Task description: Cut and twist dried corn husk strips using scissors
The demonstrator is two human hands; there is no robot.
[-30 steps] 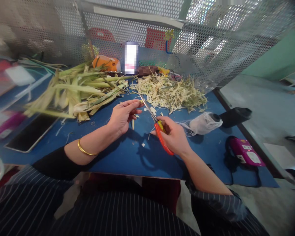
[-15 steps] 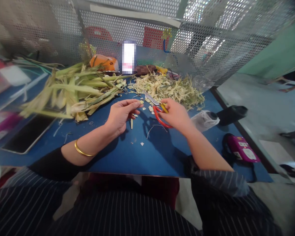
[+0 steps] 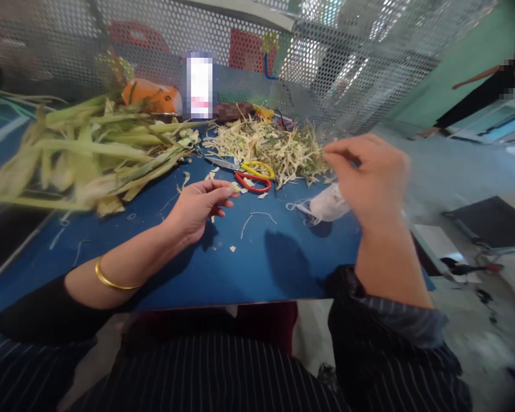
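My left hand (image 3: 201, 209) is closed in a pinch on a small pale husk piece (image 3: 234, 187) over the blue table (image 3: 249, 274). Just beyond its fingertips, scissors (image 3: 257, 177) with one yellow and one red handle lie at the near edge of a heap of shredded husk (image 3: 266, 146). Raised at the right, my right hand (image 3: 364, 171) has thumb and fingers pressed together; whatever they hold, if anything, is too small to make out. Below it sits a white thread bundle (image 3: 326, 205). Long green husks (image 3: 94, 149) are piled at the left.
An orange packet (image 3: 152, 97), a bright phone screen (image 3: 199, 86) and a brown checked item (image 3: 234, 111) stand along the back by a perforated metal screen (image 3: 317, 74). A dark flat panel (image 3: 8, 240) lies at the left. A person (image 3: 476, 97) is far right.
My right hand has let go of the scissors, which now lie by the shredded heap, and has moved right and up. My left hand keeps its pinch. The view has turned rightward.
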